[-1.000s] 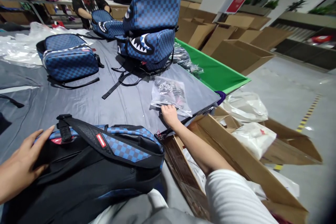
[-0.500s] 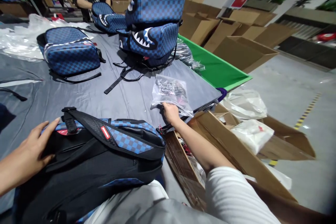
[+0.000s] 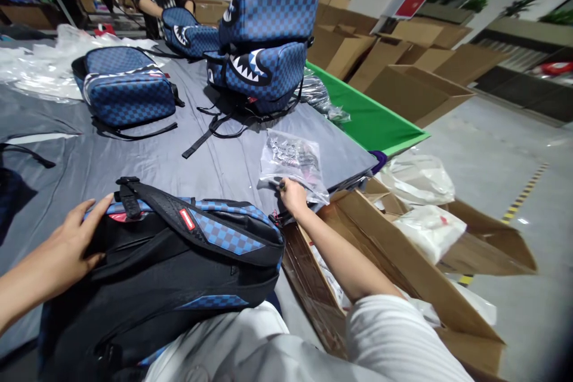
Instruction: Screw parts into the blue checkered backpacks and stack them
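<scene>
A black and blue checkered backpack (image 3: 188,274) lies in front of me, its padded back panel and shoulder straps facing up. At its left end, my left hand (image 3: 67,250) grips the edge, fingers over the far side and thumb on the panel. Farther right, my right hand (image 3: 294,198) is closed at the near edge of a clear plastic bag (image 3: 293,158) with dark items inside. A small dark object (image 3: 282,186) pokes out of this fist; its kind is too small to tell.
Checkered backpacks with shark mouths (image 3: 264,71) are stacked farther back, and another backpack (image 3: 129,89) lies to the left on the grey cloth (image 3: 215,173). Open cardboard boxes (image 3: 403,268) stand at the right. A green panel (image 3: 362,122) edges the table. Opposite, a person (image 3: 156,3) handles a backpack.
My right fist has turned slightly, and the dark object in it now shows upright. The view has shifted a little, so the backpack and my left hand appear farther right.
</scene>
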`<action>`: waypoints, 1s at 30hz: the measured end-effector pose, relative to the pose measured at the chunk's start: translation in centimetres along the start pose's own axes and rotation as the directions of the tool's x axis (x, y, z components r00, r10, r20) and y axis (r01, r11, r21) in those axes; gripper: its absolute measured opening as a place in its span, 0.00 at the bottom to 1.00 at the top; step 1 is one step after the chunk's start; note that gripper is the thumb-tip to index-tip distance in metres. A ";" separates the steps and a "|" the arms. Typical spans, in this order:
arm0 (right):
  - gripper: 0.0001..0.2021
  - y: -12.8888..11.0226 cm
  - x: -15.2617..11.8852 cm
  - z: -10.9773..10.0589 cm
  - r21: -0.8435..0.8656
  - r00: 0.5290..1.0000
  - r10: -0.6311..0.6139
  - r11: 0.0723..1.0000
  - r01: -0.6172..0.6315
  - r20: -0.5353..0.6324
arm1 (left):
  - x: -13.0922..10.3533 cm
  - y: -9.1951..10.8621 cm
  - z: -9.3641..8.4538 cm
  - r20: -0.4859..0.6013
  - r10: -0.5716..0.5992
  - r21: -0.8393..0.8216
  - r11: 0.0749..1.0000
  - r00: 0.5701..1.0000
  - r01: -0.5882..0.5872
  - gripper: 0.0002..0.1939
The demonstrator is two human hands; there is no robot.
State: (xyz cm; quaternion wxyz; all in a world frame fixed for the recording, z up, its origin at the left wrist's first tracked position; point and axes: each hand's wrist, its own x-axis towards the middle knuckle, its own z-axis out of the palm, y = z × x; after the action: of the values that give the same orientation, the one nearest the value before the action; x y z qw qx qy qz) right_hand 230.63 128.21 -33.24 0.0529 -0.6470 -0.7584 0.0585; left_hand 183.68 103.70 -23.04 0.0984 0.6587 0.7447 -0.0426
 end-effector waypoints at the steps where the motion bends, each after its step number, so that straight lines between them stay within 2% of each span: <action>1: 0.13 -0.1 0.2 -0.1 0.023 0.999 -0.018 1.000 0.017 0.039 | 0.0 0.0 0.1 -0.017 0.005 0.006 1.000 1.000 -0.005 0.41; 5: 0.14 -0.4 0.9 -0.6 0.065 0.986 -0.062 0.996 0.053 0.154 | 0.0 -0.3 0.4 -0.030 0.023 0.006 1.000 0.999 -0.022 0.41; 8: 0.16 -0.8 1.4 -0.7 0.005 0.987 0.009 1.000 -0.010 0.162 | 0.2 -0.8 0.9 -0.038 -0.008 0.006 1.000 0.999 0.008 0.44; 12: 0.18 -1.6 2.3 -0.8 -0.079 0.979 0.087 0.994 -0.074 0.183 | 0.3 -1.2 1.6 -0.116 0.016 0.027 1.000 0.993 -0.013 0.45; 15: 0.21 -2.1 2.3 -1.2 -0.124 0.979 0.115 0.988 -0.094 0.169 | 0.2 -1.3 2.0 -0.160 0.025 0.040 0.999 0.987 -0.019 0.45; 17: 0.20 -2.3 1.6 -1.8 -0.154 0.986 0.107 0.984 -0.086 0.130 | 0.2 -1.5 2.3 -0.181 0.021 0.038 0.999 0.983 -0.014 0.46; 19: 0.15 -2.4 0.2 -2.6 -0.179 0.994 0.053 0.983 -0.036 0.093 | 0.4 -1.8 2.5 -0.190 0.017 0.021 1.000 0.982 -0.013 0.47; 22: 0.10 -2.8 -2.9 -4.1 -0.204 0.994 -0.095 0.973 0.104 0.052 | 0.4 -1.7 2.2 -0.188 0.007 -0.022 1.000 0.982 -0.011 0.48; 24: 0.13 -3.6 -5.2 -5.4 -0.210 0.981 -0.195 0.958 0.195 0.021 | -0.1 -0.4 1.2 -0.255 -0.006 -0.028 1.000 0.967 -0.001 0.43; 25: 0.14 -4.3 -6.4 -6.0 -0.206 0.966 -0.257 0.946 0.249 -0.014 | -0.6 0.7 0.4 -0.323 -0.006 -0.025 1.000 0.946 -0.003 0.39; 26: 0.15 -5.2 -7.5 -6.7 -0.195 0.933 -0.352 0.923 0.332 -0.079 | -1.1 2.2 -0.4 -0.413 -0.002 -0.042 0.999 0.911 -0.017 0.35; 27: 0.14 -6.3 -8.6 -7.3 -0.184 0.860 -0.477 0.875 0.447 -0.178 | -1.7 3.9 -1.3 -0.494 0.001 -0.081 0.996 0.870 -0.047 0.31; 28: 0.13 -7.6 -9.6 -7.9 -0.179 0.737 -0.606 0.795 0.580 -0.300 | -2.3 5.8 -2.1 -0.569 -0.013 -0.175 0.979 0.822 -0.105 0.27; 29: 0.11 -9.1 -10.5 -8.4 -0.188 0.571 -0.704 0.684 0.705 -0.423 | -2.9 7.7 -2.7 -0.598 -0.053 -0.328 0.927 0.800 -0.184 0.23; 30: 0.09 -10.6 -11.3 -8.9 -0.208 0.394 -0.755 0.562 0.800 -0.525 | -3.3 9.5 -3.2 -0.538 -0.098 -0.513 0.827 0.837 -0.232 0.19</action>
State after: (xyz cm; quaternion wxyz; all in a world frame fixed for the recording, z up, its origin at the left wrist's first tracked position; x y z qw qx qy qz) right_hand 223.42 115.53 -22.87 0.3186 -0.2010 -0.9163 -0.1356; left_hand 193.12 102.35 -18.65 0.0731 0.6119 0.6959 0.3687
